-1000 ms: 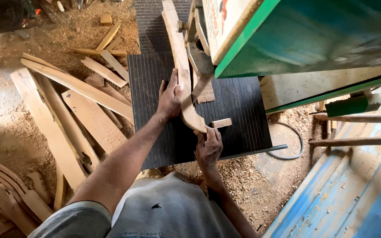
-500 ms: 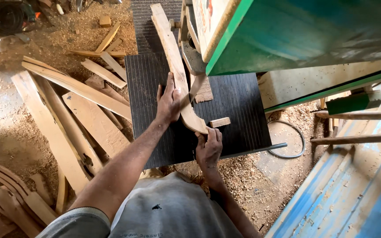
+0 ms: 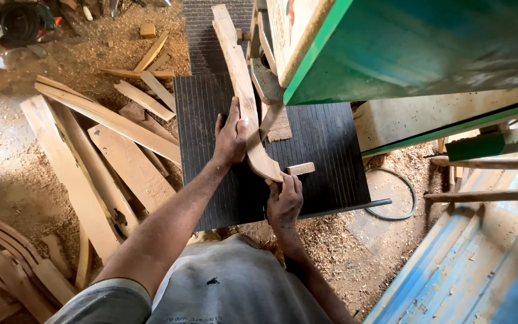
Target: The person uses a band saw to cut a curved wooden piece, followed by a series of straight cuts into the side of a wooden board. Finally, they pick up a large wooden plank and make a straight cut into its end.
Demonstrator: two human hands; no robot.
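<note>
A person's left hand [image 3: 230, 139] lies flat and open, fingers spread, pressing against the left flank of a long curved wooden piece [image 3: 242, 90] on a dark ribbed worktop [image 3: 325, 138]. The right hand [image 3: 284, 201] is curled around the piece's near, rounded end, just inside the worktop's near edge, thumb and fingers closed on the wood. The piece's long axis runs from that near end away from the person, bowing toward the far edge and overhanging it; the left hand sits farther along its length, the right hand nearer the body. A small pale wooden block [image 3: 300, 169] lies touching the piece's near end on its right side. The wood is pale, raw and sawn smooth along its curve. Just right of the piece rises a green-painted machine housing [image 3: 415, 54], which hides the worktop's far right corner. Left of the worktop, rough planks and offcuts [image 3: 109, 144] are stacked on a floor [image 3: 25, 138] thick with sawdust, with more curved wooden pieces [image 3: 13, 264] piled at the lower left. A blue corrugated sheet [image 3: 487, 264] lies to the right.
</note>
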